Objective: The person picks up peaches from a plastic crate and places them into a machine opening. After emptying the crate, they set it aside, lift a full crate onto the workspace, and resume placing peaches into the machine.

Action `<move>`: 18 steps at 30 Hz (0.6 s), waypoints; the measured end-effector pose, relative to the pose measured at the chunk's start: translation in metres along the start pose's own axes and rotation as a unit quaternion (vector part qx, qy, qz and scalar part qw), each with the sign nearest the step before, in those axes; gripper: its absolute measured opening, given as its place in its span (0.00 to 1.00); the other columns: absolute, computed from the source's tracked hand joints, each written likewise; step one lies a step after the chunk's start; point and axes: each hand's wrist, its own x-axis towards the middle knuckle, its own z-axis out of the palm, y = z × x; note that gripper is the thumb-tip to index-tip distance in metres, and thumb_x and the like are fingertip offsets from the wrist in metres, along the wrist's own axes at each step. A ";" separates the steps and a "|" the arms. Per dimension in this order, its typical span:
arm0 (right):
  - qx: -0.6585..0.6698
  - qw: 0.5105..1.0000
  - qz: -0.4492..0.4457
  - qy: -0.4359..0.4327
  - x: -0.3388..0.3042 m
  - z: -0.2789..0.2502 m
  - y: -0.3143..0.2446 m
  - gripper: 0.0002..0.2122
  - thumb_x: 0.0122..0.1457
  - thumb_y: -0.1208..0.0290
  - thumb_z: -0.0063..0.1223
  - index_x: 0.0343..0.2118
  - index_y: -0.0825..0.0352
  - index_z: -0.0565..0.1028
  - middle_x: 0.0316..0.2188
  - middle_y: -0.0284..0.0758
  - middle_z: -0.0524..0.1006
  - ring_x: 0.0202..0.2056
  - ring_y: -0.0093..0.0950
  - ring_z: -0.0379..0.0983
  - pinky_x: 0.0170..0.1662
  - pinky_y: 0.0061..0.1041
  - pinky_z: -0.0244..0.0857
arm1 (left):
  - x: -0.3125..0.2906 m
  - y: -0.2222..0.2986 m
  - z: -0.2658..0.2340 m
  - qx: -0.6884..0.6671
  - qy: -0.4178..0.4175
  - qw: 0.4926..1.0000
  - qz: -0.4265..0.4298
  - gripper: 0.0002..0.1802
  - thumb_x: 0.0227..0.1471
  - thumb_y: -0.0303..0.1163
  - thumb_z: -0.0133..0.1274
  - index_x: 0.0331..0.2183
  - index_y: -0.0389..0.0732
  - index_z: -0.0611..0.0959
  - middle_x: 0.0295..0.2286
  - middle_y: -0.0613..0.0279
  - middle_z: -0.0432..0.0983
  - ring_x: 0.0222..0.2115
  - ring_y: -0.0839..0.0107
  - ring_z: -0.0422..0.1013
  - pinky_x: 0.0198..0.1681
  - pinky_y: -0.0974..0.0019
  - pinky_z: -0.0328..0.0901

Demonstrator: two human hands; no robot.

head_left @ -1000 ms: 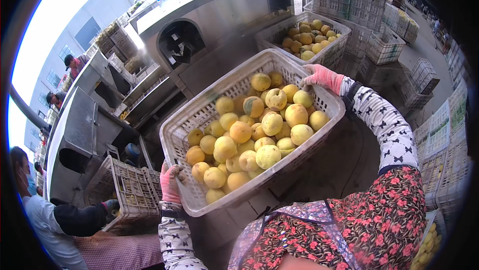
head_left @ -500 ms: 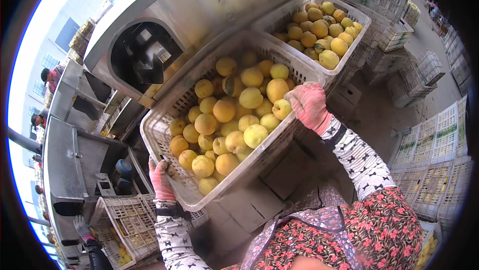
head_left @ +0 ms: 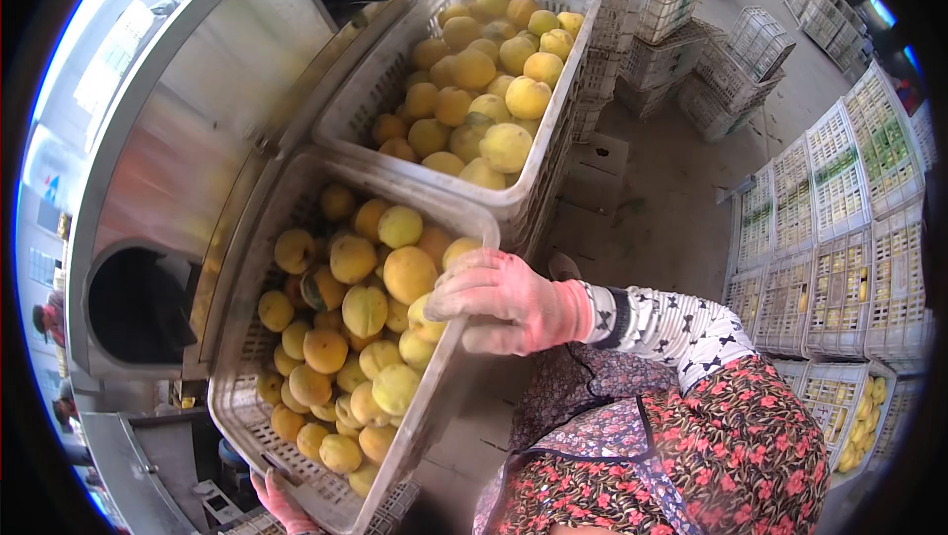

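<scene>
A white slatted plastic crate (head_left: 431, 397) full of yellow peaches (head_left: 364, 311) sits tilted in front of me, with both my hands on it. Gloved in pale pink, my right hand (head_left: 518, 306) is closed over the crate's right rim near the far corner. My left hand (head_left: 282, 503), only partly visible at the lower edge, grips the near left corner; its wrist is out of view. Just beyond stands a second white crate (head_left: 567, 81), also heaped with peaches, its near end against the far end of mine.
To the left runs a metal machine (head_left: 188, 130) with a dark arched opening (head_left: 138, 303) beside the held crate. Stacked crates (head_left: 839, 268) line the right side, and more crates (head_left: 671, 61) stand at the back. Another person (head_left: 47, 323) shows at the far left edge.
The view has turned right, so crates and machine appear farther left. The held crate has shifted and turned beside the second crate. Both hands keep their grip.
</scene>
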 end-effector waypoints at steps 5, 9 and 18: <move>-0.207 0.974 0.019 0.095 0.016 -0.173 0.128 0.16 0.51 0.72 0.57 0.43 0.69 0.74 0.42 0.38 0.76 0.40 0.35 0.74 0.44 0.31 0.65 | 0.026 0.018 0.043 0.375 0.029 0.925 -0.048 0.24 0.62 0.40 0.42 0.53 0.35 0.70 0.48 0.54 0.71 0.45 0.60 0.69 0.49 0.66 0.64; -0.189 0.968 0.140 0.091 0.048 -0.288 0.252 0.15 0.51 0.70 0.55 0.43 0.66 0.75 0.38 0.38 0.77 0.36 0.38 0.73 0.40 0.33 0.66 | 0.059 0.056 0.100 0.797 -0.019 0.551 -0.245 0.26 0.60 0.45 0.44 0.55 0.42 0.68 0.52 0.51 0.62 0.52 0.65 0.58 0.55 0.65 0.54; -0.245 0.950 0.190 -0.032 0.094 -0.342 0.335 0.10 0.49 0.65 0.57 0.36 0.59 0.78 0.21 0.30 0.72 0.26 0.35 0.70 0.32 0.34 0.63 | 0.098 0.081 0.225 0.640 0.239 0.619 -0.388 0.36 0.51 0.54 0.53 0.53 0.40 0.68 0.38 0.53 0.73 0.34 0.58 0.71 0.39 0.58 0.68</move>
